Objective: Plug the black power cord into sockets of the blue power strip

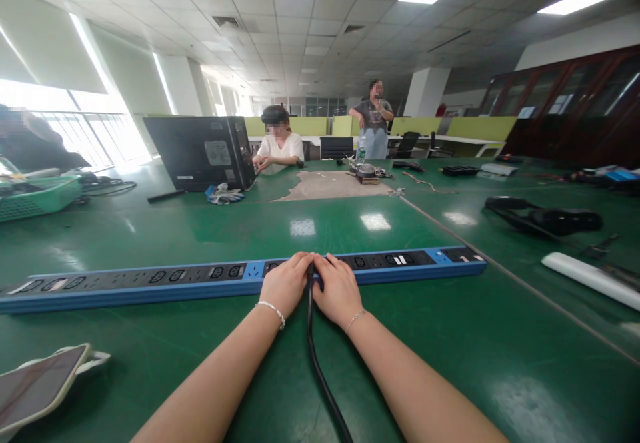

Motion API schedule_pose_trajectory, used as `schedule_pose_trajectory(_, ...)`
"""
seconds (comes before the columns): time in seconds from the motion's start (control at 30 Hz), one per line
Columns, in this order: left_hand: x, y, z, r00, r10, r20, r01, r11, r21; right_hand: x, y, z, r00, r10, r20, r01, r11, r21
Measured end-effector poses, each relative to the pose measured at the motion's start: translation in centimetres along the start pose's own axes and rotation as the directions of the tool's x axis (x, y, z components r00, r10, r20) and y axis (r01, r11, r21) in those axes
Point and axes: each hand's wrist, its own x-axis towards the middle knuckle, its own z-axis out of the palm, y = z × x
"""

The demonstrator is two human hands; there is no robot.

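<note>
Left hand [286,285] and right hand [340,289]: fingers drawn together, pinching the end of a thick, flexible black cable [315,356] leading toward six o'clock. Directly beneath: long blue-and-black socket strip [254,269], lying nine to three o'clock on the glossy green tabletop [475,336]. Step, as judged: cable-end work at a socket, inserting or withdrawing unclear; next move seems to need straight, steady force.

The left forearm [220,369] and right forearm [410,376] slant forward and converge; left hand [286,286] and right hand [337,289] sit side by side, backs up, fingers bent inward.
</note>
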Motion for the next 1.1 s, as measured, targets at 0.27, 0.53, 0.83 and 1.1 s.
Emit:
schedule_pose_trajectory(0.27,-0.1,0.6,-0.3,1.0,-0.019,-0.005,0.02,0.999,0.035,-0.1,0.1,0.2,1.0,-0.024,-0.005,0.024,1.0,-0.02)
schedule_pose_trajectory(0.53,0.2,0.7,-0.1,0.999,-0.048,-0.009,0.048,0.997,0.06,-0.2,-0.1,0.9,0.999,-0.011,-0.05,0.007,0.998,-0.066)
schedule_pose_trajectory(0.83,0.1,0.8,0.1,0.999,-0.043,-0.012,0.044,0.994,0.097,-0.2,0.1,0.9,0.999,-0.016,-0.033,0.014,0.997,-0.072)
schedule_pose_trajectory(1.1,0.1,0.9,0.2,0.999,-0.034,0.001,0.034,0.991,0.126,-0.3,0.1,1.0,0.999,-0.015,-0.038,0.012,0.997,-0.076)
